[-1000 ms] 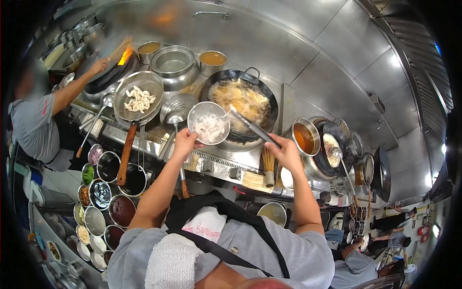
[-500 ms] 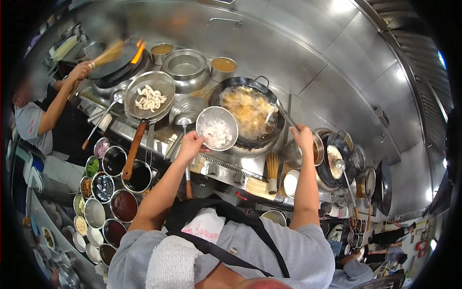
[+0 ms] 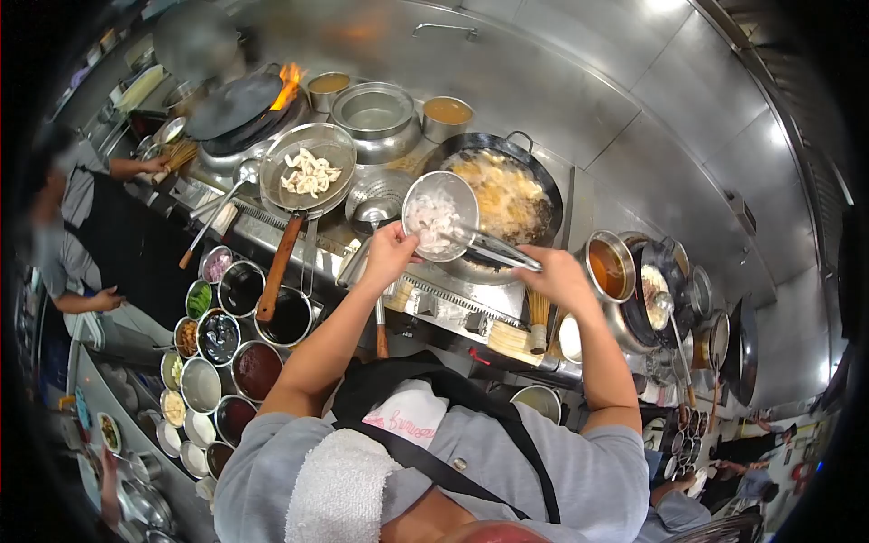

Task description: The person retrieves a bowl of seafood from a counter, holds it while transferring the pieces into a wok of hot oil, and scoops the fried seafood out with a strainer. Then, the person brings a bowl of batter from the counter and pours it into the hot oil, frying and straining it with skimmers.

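My left hand (image 3: 394, 253) is closed on the rim of a metal bowl (image 3: 468, 201), tilted slightly near the front edge of the big wok. Pale, floury-looking pieces (image 3: 433, 217) lie in the bowl. My right hand (image 3: 559, 276) grips metal tongs (image 3: 498, 248), whose tips reach into the bowl among those pieces. Behind the bowl, the black wok (image 3: 554, 192) holds bubbling oil with golden pieces (image 3: 498, 185) frying in it. A perforated ladle (image 3: 371, 192) rests left of the bowl.
Left stands a mesh strainer (image 3: 330, 204) with pale strips and a wooden handle. Sauce pots (image 3: 256, 369) fill the lower left. A flame (image 3: 288, 86) rises beside another wok, near a co-worker with a bamboo brush (image 3: 183, 154). At right are a pot of orange liquid (image 3: 609, 269) and more woks.
My right hand has moved left from the wok's right side, bringing the tongs into the bowl. The camera view has shifted. At left, the co-worker's brush has come down from the flaming wok.
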`<action>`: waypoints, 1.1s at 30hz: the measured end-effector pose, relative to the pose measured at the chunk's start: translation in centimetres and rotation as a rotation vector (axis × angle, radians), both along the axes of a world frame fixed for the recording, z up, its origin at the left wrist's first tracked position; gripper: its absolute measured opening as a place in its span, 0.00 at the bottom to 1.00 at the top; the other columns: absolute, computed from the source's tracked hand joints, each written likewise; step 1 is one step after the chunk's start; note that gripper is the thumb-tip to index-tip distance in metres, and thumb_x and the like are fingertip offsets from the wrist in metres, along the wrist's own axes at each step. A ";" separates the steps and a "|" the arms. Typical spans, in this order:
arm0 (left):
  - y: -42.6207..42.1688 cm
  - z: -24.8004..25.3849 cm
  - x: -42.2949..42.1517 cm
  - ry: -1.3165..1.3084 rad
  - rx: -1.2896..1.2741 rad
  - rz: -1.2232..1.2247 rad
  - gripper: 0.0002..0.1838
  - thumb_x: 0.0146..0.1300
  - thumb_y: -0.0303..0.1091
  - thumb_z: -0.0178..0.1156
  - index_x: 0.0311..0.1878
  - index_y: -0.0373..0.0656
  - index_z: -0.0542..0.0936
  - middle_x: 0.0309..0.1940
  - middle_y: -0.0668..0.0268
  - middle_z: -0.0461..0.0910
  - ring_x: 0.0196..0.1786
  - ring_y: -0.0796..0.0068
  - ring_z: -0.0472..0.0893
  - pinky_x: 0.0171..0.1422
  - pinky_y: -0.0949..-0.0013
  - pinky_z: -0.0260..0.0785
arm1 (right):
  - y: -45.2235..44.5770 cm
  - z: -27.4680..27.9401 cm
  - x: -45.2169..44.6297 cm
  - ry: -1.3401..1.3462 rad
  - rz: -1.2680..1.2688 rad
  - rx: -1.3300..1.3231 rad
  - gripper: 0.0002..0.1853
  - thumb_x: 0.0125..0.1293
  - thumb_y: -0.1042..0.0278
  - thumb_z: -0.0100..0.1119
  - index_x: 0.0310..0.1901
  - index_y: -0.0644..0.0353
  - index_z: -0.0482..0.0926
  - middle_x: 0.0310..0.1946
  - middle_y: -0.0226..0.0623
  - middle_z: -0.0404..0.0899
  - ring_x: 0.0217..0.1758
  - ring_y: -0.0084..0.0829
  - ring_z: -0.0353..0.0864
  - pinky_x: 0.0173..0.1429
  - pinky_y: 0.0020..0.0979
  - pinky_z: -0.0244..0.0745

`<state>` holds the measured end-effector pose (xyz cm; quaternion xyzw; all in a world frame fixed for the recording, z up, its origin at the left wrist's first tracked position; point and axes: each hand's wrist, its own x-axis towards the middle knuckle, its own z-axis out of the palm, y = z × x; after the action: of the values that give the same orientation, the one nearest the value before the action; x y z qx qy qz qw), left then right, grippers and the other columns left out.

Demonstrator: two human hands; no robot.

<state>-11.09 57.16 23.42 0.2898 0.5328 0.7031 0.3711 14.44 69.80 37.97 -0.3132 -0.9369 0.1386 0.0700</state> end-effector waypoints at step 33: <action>-3.3 -1.9 -2.0 -0.096 -0.108 0.061 0.07 0.64 0.23 0.52 0.43 0.30 0.73 0.37 0.59 0.79 0.36 0.70 0.83 0.36 0.67 0.83 | 9.0 4.4 -2.9 0.261 -0.268 -0.171 0.24 0.58 0.53 0.63 0.51 0.62 0.80 0.28 0.45 0.83 0.33 0.32 0.83 0.43 0.34 0.74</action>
<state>-13.10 53.83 21.55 0.2186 0.5602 0.6975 0.3898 11.52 78.76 42.36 -0.4193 -0.8546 0.2466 0.1818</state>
